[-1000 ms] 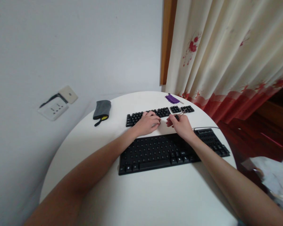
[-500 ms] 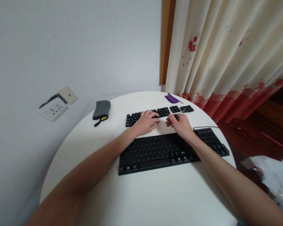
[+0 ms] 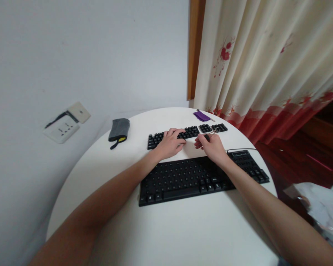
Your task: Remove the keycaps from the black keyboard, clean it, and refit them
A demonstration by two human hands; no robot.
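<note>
Both hands work at the far side of a round white table (image 3: 166, 236), which stands against a plain pale wall (image 3: 100, 55) carrying a white socket plate (image 3: 61, 128); a cream curtain with red flowers and a red hem (image 3: 266, 66) hangs to the right beside a wooden frame strip (image 3: 192, 48). The left hand (image 3: 169, 142) lies palm down with fingers loosely spread, its fingertips resting on the loose rows of black plastic keycaps (image 3: 187, 132) laid out in a keyboard pattern on the tabletop. The right hand (image 3: 212, 146) is curled, thumb and fingers pinching a small black-handled wire tool (image 3: 210, 136) just beside those keycaps; its exact form is too small to tell. Both forearms reach out over a long black rectangular keyboard base (image 3: 199, 177), matte and dotted with bare switches, with a thin cable at its right end. Well apart to the left lies a soft grey fabric pouch with a yellow edge (image 3: 118, 130); behind the keycaps lies a small purple flat thing (image 3: 202, 115).
</note>
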